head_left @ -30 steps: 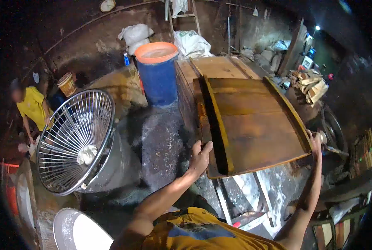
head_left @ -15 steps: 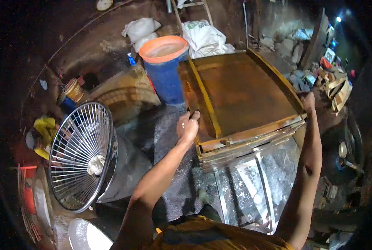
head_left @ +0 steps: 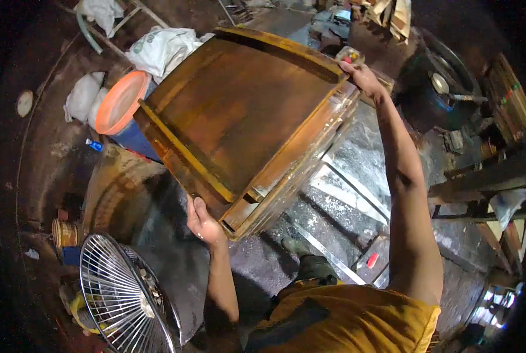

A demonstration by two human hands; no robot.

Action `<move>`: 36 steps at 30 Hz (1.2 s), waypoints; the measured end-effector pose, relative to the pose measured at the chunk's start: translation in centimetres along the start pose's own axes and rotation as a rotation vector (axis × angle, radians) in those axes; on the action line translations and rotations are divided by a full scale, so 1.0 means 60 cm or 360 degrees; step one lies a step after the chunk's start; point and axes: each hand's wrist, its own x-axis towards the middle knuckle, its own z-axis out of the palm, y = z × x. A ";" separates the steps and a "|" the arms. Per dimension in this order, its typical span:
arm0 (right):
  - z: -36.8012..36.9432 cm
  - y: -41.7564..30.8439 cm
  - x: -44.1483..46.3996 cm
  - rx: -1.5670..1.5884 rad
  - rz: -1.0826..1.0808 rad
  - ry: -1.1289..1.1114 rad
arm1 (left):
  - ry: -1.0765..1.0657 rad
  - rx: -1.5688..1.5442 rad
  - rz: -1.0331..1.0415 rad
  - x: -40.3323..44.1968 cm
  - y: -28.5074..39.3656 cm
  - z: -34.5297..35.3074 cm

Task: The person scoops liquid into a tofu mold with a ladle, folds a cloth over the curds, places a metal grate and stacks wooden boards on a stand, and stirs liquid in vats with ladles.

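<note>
A brown wooden board (head_left: 233, 106) with raised yellowish rails along two sides lies on top of a stack of wooden trays (head_left: 298, 170). My left hand (head_left: 205, 223) grips its near left corner, thumb on the edge. At the right corner, my right hand (head_left: 363, 79) is closed on the same board's edge. The undersides of the fingers on both hands are hidden. Beneath the stack, part of a metal frame (head_left: 333, 259) shows above the floor.
An orange-rimmed blue barrel (head_left: 121, 103) stands left of the stack, near white sacks (head_left: 163, 50). A round metal cage (head_left: 118, 294) is at the lower left, a co-worker in yellow (head_left: 83, 312) partly behind it. A black round vessel (head_left: 436, 88) sits at right.
The board has come down onto the stack, both hands still on it. The view has turned, so the stack appears tilted and the barrel and cage sit further left.
</note>
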 end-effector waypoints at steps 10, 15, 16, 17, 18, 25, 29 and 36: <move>-0.020 0.043 0.010 0.0187 0.0119 -0.0007 | -0.0006 -0.0198 -0.0053 -0.031 0.027 0.007; -0.021 0.037 0.006 0.0112 0.0090 0.0035 | -0.0011 -0.0173 -0.0162 -0.039 0.022 0.000; -0.017 0.039 0.009 0.0126 -0.0020 0.0051 | 0.0008 -0.0193 -0.0187 -0.041 0.023 0.001; -0.020 0.042 0.009 0.0085 0.0073 0.0055 | 0.0047 -0.0227 -0.0172 -0.040 0.018 0.001; -0.021 0.007 -0.014 0.0041 0.0168 0.0056 | 0.0088 -0.0261 -0.0159 -0.037 0.012 0.005; -0.016 0.018 -0.022 0.0104 0.0056 0.0095 | 0.0114 -0.0276 -0.0162 -0.033 0.024 0.009; -0.001 0.100 0.032 0.0047 -0.0053 0.0328 | 0.0108 -0.0186 -0.0108 -0.032 -0.008 0.001; 0.089 0.122 -0.201 -0.0087 -0.0242 0.1473 | -0.0330 -0.0250 -0.0665 -0.057 0.035 -0.102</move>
